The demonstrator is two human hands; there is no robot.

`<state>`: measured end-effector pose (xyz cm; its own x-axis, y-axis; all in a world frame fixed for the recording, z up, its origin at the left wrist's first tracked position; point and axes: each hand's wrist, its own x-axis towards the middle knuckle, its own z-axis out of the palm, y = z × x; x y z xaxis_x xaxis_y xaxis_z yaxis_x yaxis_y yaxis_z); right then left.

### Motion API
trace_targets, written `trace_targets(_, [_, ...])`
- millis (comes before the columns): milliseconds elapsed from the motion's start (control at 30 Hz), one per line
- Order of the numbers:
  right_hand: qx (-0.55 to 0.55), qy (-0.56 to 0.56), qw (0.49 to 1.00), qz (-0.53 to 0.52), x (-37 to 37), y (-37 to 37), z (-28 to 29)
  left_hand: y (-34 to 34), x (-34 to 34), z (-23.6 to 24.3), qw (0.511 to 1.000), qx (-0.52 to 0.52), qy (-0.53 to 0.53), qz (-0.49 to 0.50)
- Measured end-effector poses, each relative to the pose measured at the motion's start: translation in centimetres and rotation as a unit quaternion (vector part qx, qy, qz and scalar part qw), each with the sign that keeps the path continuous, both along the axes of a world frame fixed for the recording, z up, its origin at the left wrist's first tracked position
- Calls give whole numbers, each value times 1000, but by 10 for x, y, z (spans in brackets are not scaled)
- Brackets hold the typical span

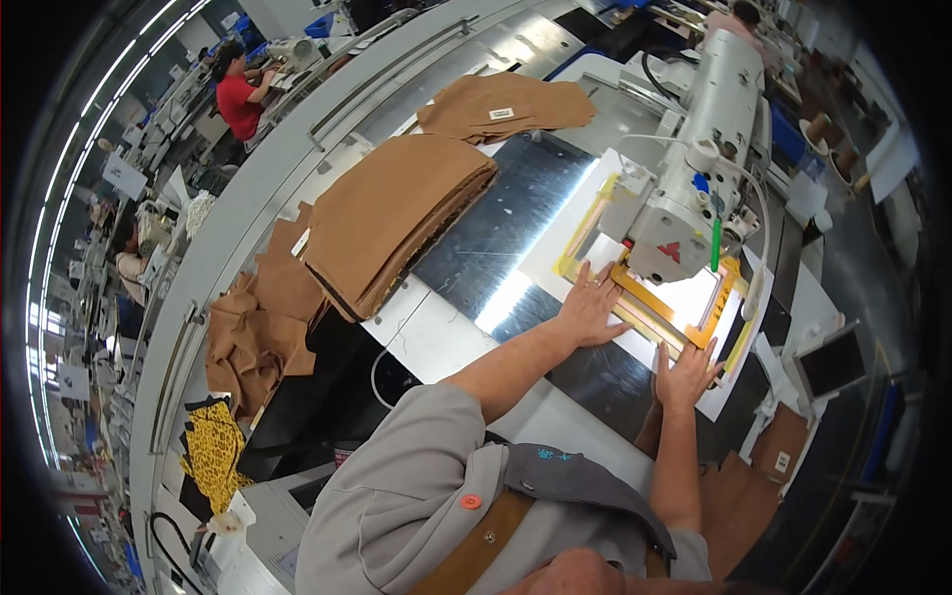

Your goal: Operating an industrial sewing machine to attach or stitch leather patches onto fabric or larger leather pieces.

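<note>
A white industrial sewing machine point(699, 159) reaches over the work surface at the right. Beneath its head lies a flat template with an orange-yellow frame point(706, 332) around a bright white middle. My left hand point(592, 309) lies with spread fingers on the template's near left edge, a ring on one finger. Along its near right edge, my right hand point(684, 379) rests with its fingers stretched out and apart. Neither hand is wrapped round anything. The machine head covers the needle area and the far part of the frame.
Left of the metal plate point(516, 208) sits a thick stack of brown fabric pieces point(397, 208), with another brown pile point(506, 104) behind it. Crumpled brown fabric point(258, 332) and yellow patterned cloth point(213, 451) lie farther left. A dark-screened panel point(831, 364) stands right. A person in red point(238, 94) works beyond.
</note>
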<state>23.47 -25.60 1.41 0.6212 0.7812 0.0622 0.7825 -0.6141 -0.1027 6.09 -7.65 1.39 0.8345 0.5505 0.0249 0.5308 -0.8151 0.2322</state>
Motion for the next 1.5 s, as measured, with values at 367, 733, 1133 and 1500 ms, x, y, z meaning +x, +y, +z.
trace_targets(367, [-24, -49, 994, -93, 12, -2, -23, 169, -159, 14, 892, 108, -313, 306])
trace_targets(733, [36, -53, 995, -74, 19, -8, -37, 301, -217, 21, 924, 19, -54, 379])
trace_targets(1133, [68, -65, 993, -72, 22, -8, -41, 310, -276, -22, 744, -189, -345, 541])
trace_targets(1500, [42, -52, 992, -104, 18, -15, -37, 289, -265, 9, 804, -118, -304, 498])
